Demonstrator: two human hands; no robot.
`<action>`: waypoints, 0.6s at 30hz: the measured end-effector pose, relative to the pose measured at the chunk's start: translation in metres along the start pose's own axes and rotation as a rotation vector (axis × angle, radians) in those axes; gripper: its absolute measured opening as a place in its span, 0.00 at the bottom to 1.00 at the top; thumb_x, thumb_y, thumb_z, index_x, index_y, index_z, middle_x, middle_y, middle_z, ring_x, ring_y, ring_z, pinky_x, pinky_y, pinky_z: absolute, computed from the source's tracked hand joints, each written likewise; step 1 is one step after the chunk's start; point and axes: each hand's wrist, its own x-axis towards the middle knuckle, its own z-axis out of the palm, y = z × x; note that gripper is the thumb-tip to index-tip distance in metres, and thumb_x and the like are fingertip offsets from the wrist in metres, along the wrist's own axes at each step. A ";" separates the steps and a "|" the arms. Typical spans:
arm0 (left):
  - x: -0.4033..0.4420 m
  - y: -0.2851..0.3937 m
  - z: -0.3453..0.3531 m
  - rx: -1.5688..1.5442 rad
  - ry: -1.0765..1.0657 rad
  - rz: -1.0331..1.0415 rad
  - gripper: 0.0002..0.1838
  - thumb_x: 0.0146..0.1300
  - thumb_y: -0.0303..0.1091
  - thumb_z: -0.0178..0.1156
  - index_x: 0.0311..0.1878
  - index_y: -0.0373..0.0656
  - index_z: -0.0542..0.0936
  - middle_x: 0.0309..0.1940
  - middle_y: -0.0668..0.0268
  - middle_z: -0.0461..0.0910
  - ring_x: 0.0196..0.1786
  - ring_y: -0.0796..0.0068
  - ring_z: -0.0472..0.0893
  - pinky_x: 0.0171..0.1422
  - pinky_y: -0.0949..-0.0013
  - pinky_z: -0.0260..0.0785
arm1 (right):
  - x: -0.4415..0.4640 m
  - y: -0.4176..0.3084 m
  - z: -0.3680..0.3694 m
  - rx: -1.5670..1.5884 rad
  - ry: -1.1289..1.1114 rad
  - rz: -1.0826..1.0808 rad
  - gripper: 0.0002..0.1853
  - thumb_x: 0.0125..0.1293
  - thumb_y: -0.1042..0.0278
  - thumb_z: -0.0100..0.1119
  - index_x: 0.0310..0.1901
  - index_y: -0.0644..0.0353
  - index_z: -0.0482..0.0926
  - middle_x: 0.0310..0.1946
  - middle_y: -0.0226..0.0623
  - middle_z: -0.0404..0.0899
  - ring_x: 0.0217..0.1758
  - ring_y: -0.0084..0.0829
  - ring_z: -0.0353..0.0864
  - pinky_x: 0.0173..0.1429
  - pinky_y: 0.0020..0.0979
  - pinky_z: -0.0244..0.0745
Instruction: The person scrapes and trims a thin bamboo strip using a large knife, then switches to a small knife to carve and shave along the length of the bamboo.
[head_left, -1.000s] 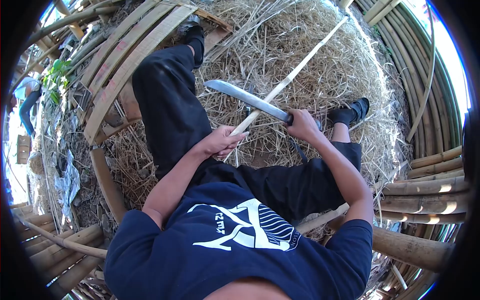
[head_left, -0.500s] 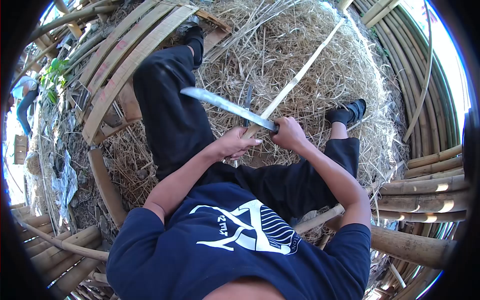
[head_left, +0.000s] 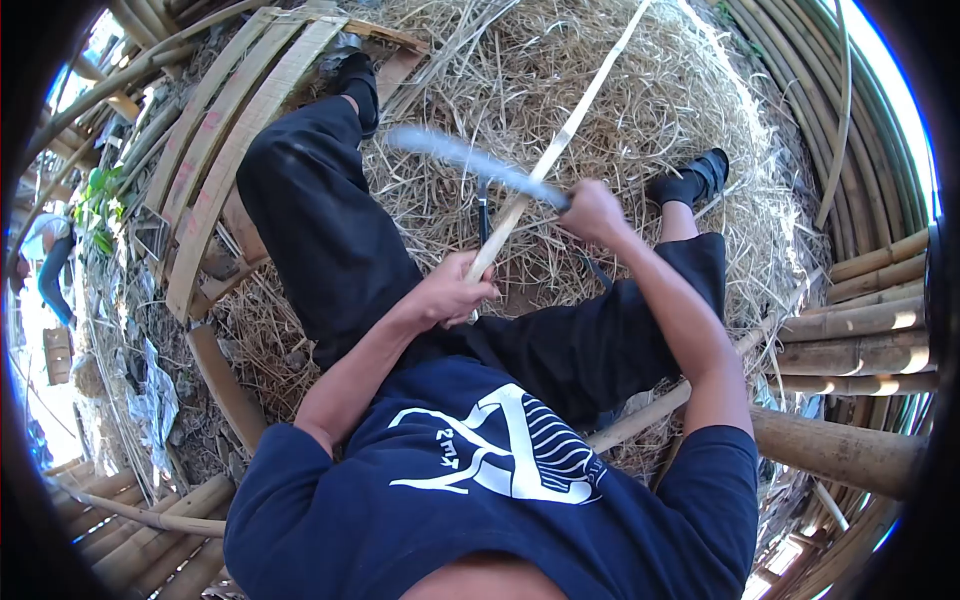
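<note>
My left hand [head_left: 455, 291] is closed round the near end of a long pale bamboo strip [head_left: 568, 130], which slants away up to the right over the shavings. In my right hand [head_left: 592, 212] is the dark handle of a machete [head_left: 470, 158]. Its long blade, blurred by motion, points left and lies across the strip, a little beyond my left hand; whether the edge touches the strip I cannot tell. A dark, narrow tool [head_left: 483, 213] stands between my legs behind the strip, partly hidden by it.
Pale shavings [head_left: 640, 110] cover the ground between my feet. A slatted wooden frame [head_left: 235, 130] stands at the left, beside my leg. Bamboo poles [head_left: 850, 355] are stacked along the right. Another person [head_left: 52, 260] is at the far left edge.
My right hand has moved away along the strip with the machete, apart from my left hand. My left hand still grips the strip's near end. The view has shifted slightly.
</note>
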 end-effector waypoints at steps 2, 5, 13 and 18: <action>-0.014 0.005 0.005 -0.084 -0.016 -0.037 0.13 0.61 0.24 0.61 0.36 0.46 0.64 0.14 0.76 0.64 0.08 0.88 0.59 0.10 0.79 0.49 | 0.018 0.024 -0.019 0.128 0.066 0.161 0.14 0.50 0.66 0.58 0.33 0.68 0.83 0.30 0.55 0.83 0.36 0.48 0.85 0.47 0.41 0.79; -0.022 0.020 0.004 -0.199 -0.087 0.021 0.12 0.62 0.23 0.60 0.36 0.46 0.65 0.13 0.76 0.63 0.07 0.88 0.59 0.10 0.79 0.47 | 0.031 0.043 -0.017 0.128 0.173 0.126 0.15 0.52 0.65 0.59 0.34 0.71 0.83 0.28 0.55 0.82 0.34 0.50 0.84 0.45 0.42 0.79; 0.011 0.018 -0.015 -0.126 -0.107 0.045 0.11 0.62 0.24 0.59 0.35 0.44 0.64 0.12 0.76 0.62 0.06 0.87 0.59 0.09 0.78 0.48 | -0.034 -0.033 0.008 0.093 -0.061 -0.196 0.14 0.49 0.63 0.62 0.34 0.66 0.85 0.28 0.55 0.82 0.35 0.50 0.83 0.47 0.42 0.79; 0.014 0.024 -0.007 -0.096 -0.064 0.032 0.12 0.62 0.25 0.59 0.36 0.44 0.63 0.12 0.76 0.61 0.06 0.87 0.58 0.09 0.78 0.47 | -0.039 -0.038 0.002 0.048 -0.043 -0.220 0.13 0.47 0.64 0.62 0.31 0.65 0.84 0.26 0.55 0.81 0.33 0.51 0.83 0.46 0.42 0.79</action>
